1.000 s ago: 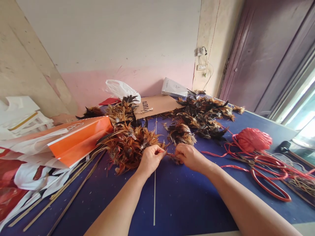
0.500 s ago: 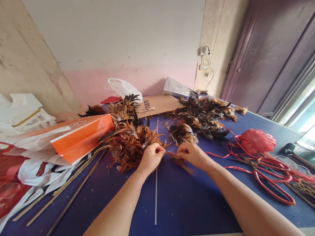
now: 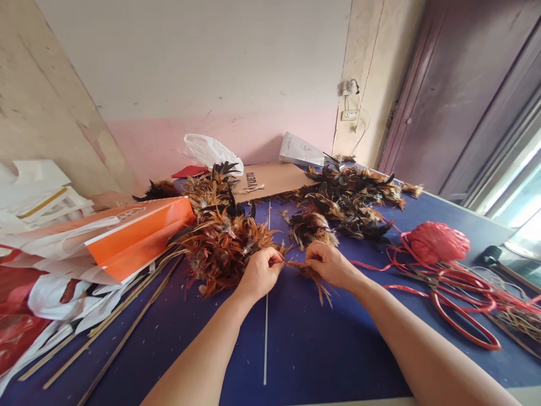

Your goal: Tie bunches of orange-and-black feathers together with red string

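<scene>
My left hand (image 3: 262, 270) is closed in a pinch at the right edge of a heap of brown feathers (image 3: 226, 248). What lies between its fingertips is too small to make out. Just across from it, my right hand (image 3: 332, 264) is closed on a small tuft of brown feathers (image 3: 315, 277), whose loose ends hang below the fingers. The fingertips of both hands almost meet above the blue table (image 3: 313, 355). Behind my right hand lies a bunch of dark feathers (image 3: 310, 228).
More feather bunches (image 3: 350, 194) spread at the back right beside a cardboard sheet (image 3: 274, 179). At right are a ball of red plastic twine (image 3: 439, 241) and red-handled scissors (image 3: 465, 310). An orange-and-white bag (image 3: 139, 234) and thin sticks (image 3: 131, 332) lie at left.
Both hands stay close together in nearly the same place. The tuft in my right hand, blurred before, now shows sharply with its ends hanging. The view has shifted slightly.
</scene>
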Available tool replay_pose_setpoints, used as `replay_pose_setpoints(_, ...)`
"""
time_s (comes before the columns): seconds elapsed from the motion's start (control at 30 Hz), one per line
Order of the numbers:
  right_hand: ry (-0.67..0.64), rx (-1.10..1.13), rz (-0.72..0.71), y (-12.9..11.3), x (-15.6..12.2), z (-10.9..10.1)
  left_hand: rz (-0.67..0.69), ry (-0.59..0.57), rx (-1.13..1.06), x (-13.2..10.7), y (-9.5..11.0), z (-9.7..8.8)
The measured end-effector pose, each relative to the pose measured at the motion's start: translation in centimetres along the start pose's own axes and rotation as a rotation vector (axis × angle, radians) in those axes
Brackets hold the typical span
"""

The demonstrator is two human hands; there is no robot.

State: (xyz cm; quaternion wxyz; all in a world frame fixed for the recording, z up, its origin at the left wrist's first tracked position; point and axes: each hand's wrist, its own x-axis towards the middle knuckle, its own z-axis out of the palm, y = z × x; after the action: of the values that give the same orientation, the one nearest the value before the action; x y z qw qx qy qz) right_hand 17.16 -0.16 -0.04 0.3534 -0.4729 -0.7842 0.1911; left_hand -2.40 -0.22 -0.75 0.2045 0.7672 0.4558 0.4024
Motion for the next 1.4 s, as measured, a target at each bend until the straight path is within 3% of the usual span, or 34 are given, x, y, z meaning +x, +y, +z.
replay_pose_setpoints(0.23,-0.026,0.019,0.004,-0.3,-0.2,0.2,0.268,-0.012,0.095,-0.6,1.5,0.2)
replay_pose_setpoints(0.43,-0.012,0.117,0.016,-1.6,-0.2,0.3,0.25,-0.023,0.239,-0.7,2.3,0.1)
replay_pose_setpoints(0.5,0.018,0.159,0.059,-1.8,-0.1,0.0,0.244,0.079,0.246,-0.4,2.1,-0.8)
replay_pose_setpoints(0.67,0.143,0.248,0.203,-1.8,0.1,-0.7,0.054,0.67,0.403,0.8,-0.3,-4.3)
replay_pose_setpoints(0.77,0.21,0.265,0.241,-1.4,0.3,-0.9,-0.117,0.795,0.523,1.1,-1.7,-4.9)
replay_pose_setpoints(0.83,0.268,0.274,0.271,-0.8,0.4,-1.2,-0.101,0.763,0.549,1.1,-1.8,-4.4)
replay_pose_setpoints(1.07,0.512,0.093,0.378,2.4,0.7,-3.2,0.252,0.494,0.411,0.5,0.6,-1.7)
replay_pose_setpoints(1.4,0.386,-0.234,0.219,2.0,0.3,-1.7,0.228,0.157,0.096,-0.3,1.3,0.2)
